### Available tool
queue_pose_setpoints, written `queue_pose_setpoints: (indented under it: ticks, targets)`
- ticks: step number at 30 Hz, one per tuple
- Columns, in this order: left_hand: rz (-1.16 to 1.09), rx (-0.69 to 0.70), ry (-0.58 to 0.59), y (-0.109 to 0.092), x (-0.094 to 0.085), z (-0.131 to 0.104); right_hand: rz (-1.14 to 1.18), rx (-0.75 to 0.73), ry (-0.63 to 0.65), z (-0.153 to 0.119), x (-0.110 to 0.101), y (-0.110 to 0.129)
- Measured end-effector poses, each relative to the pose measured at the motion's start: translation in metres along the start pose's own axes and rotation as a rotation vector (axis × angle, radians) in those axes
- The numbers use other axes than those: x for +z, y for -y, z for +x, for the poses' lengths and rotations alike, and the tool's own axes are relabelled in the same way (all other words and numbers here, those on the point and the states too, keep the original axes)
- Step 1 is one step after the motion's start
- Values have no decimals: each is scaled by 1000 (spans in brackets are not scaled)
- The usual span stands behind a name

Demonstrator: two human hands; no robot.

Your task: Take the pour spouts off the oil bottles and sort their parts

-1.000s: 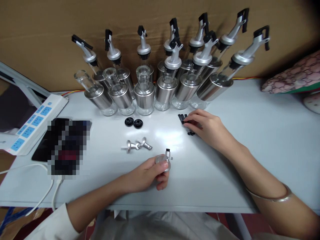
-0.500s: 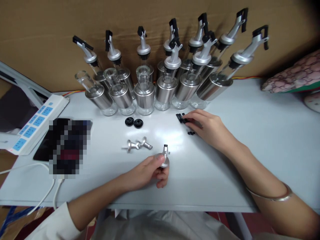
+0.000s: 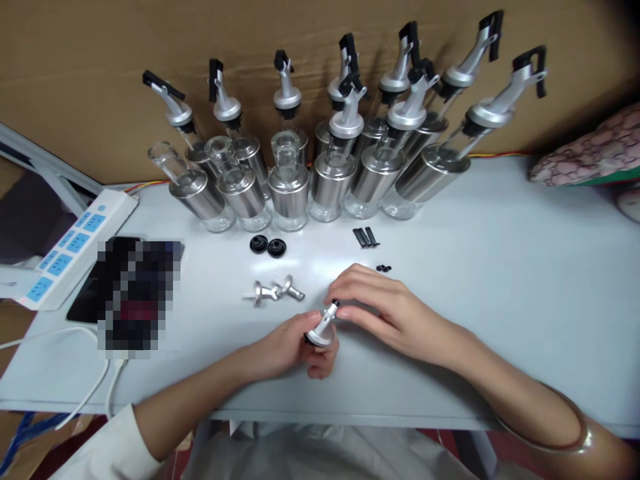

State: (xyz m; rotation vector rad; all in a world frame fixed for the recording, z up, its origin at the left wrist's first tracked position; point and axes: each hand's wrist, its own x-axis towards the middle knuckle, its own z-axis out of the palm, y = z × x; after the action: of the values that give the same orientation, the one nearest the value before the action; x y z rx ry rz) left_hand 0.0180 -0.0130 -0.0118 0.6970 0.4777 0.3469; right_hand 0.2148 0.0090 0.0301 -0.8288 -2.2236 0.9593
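Holding silver pourer (image 3: 326, 324) in left hand (image 3: 291, 338). Right hand (image 3: 387, 310) has left 3 black strips (image 3: 365, 237), grip narrow at pourer, contents unclear; both hands now at 1 part.

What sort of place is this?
Perhaps a small workshop: glass-and-metal bottles stand in rows on a table, with loose metal spouts and round black parts laid out before them.

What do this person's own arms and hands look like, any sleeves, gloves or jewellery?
The left hand and right hand are gloveless. An off-white sleeve ends partway along the left arm; a shiny metallic bangle circles the right arm.
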Motion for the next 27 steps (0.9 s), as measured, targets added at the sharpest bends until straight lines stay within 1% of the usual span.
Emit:
queue_pose_setpoints:
  ticks: [4, 11, 15, 18, 21, 23, 25, 27]
  targets:
    - [13, -28, 8, 0, 0, 0, 25, -8, 28, 0, 3, -1]
    - [47, -15, 39, 3, -1, 0, -58, -60, 75, -1, 2, -4]
    - [87, 18, 43, 2, -1, -2, 7, -32, 72, -1, 2, 0]
    - [178, 28, 34, -3, 1, -4, 90, -9, 56, -1, 3, 3]
    - [311, 4, 27, -11, 5, -7, 141, 44, 17, -3, 3, 4]
    - [359, -16, 7, -15, 8, -7, 148, 84, -41, -5, 1, 4]
    - [318, -29, -22, -15, 9, -7, 148, 142, -123, -7, -3, 4]
    - [229, -26, -34, -12, 8, -5, 146, 213, -242, -7, -10, 1]
